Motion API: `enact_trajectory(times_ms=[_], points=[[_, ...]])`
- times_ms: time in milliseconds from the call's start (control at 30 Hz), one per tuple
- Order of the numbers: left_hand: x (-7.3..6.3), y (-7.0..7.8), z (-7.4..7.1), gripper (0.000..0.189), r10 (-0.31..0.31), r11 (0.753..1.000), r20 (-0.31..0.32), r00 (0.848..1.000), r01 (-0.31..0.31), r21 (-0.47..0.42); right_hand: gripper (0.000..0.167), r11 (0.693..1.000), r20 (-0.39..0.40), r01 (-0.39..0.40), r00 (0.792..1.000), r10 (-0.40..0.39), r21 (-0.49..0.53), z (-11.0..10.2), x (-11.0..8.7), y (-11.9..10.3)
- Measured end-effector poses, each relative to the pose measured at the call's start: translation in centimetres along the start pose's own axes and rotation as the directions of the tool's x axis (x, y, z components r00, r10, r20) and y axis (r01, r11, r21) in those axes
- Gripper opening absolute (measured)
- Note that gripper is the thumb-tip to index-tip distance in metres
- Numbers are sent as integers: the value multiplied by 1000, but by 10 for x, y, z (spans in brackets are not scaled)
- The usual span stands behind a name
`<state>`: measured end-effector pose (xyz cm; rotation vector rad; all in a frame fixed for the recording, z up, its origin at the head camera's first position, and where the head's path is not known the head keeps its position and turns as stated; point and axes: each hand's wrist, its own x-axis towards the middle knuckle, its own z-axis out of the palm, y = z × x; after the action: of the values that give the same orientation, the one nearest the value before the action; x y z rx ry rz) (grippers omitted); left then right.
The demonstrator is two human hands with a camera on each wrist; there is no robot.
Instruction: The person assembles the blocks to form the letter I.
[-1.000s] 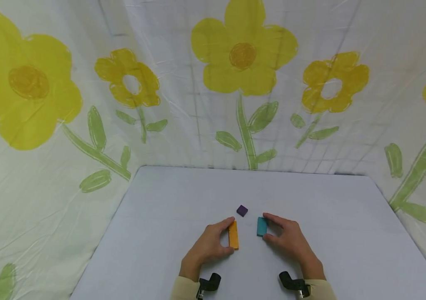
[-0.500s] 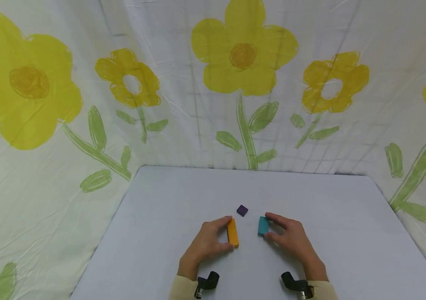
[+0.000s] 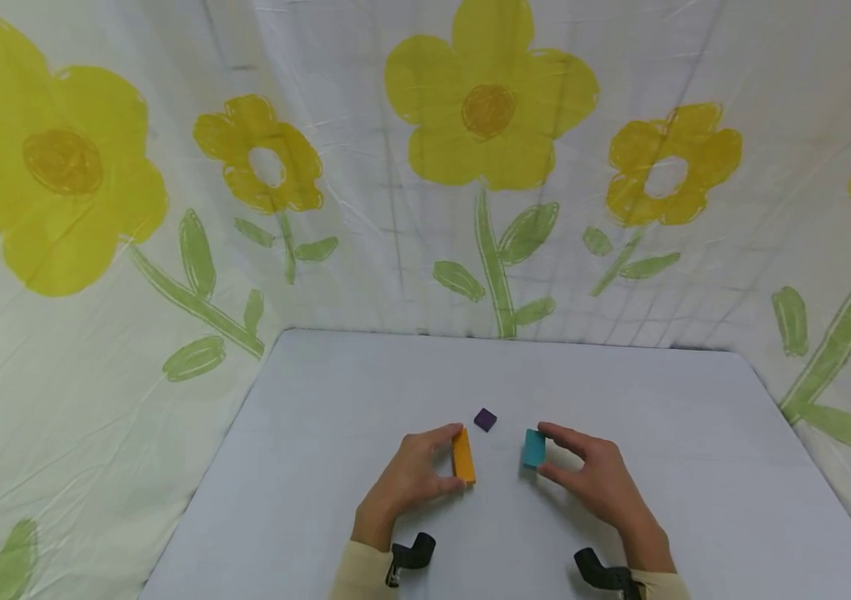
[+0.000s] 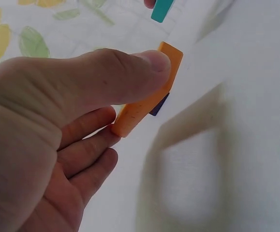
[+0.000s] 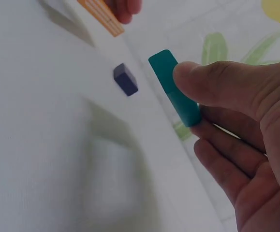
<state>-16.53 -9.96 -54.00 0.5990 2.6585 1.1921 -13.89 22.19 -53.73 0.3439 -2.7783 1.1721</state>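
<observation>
My left hand (image 3: 413, 471) pinches an orange rectangular block (image 3: 463, 457) between thumb and fingers at its two ends. In the left wrist view the thumb lies on the near end of the orange block (image 4: 139, 112), and the lower fingers are loosely bent. A shorter teal block (image 3: 533, 448) is pinched the same way by my right hand (image 3: 596, 473). The right wrist view has the teal block (image 5: 173, 87) tilted between thumb and fingertips, above the table. A small dark purple block (image 3: 485, 419) lies on the table just beyond and between the two held blocks.
The white table (image 3: 320, 417) has its far edge against a hanging white cloth (image 3: 350, 275) printed with yellow flowers. A black wrist mount (image 3: 413, 552) sits on the left wrist, another black mount (image 3: 601, 573) on the right. Both sleeves are pale yellow.
The right hand has moved right with the teal block, which now shows a shadow beneath it. The left hand has shifted slightly away from me with the orange block. The purple block stays put.
</observation>
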Motion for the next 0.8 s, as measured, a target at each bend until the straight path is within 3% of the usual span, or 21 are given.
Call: enact_trajectory(times_ms=[367,800], points=[[5,10,-8,82,39,999,-3,999,-39,16,60,1000,42,1,999,-2,27,-3,-8,-20],[11,16,-2,79,62,998,15,998,-62,22,57,998,109,-13,994,6,64,5,-22,-34]])
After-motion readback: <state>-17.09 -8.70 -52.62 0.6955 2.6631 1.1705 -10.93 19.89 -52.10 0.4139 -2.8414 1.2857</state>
